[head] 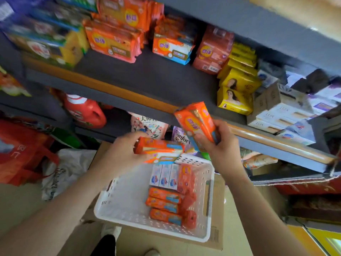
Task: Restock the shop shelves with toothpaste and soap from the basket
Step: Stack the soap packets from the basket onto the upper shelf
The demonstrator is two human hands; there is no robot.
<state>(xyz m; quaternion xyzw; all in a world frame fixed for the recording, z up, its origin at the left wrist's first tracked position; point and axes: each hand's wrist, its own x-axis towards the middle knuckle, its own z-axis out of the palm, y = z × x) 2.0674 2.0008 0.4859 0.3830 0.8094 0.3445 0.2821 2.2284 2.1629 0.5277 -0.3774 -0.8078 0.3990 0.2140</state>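
Head view: our right hand [221, 145] grips 1 orange soap pack [195, 121] raised near the shelf edge [276, 143]; our left hand [125, 150] holds 2 stacked soap packs [158, 150] over the white basket [125, 204], where more packs lie at its right.

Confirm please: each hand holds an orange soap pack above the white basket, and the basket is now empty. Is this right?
Not quite. In the head view the white basket is not empty: orange packs and three pale boxes lie along its right side. The rest holds: the left hand and the right hand each hold an orange soap pack above it.
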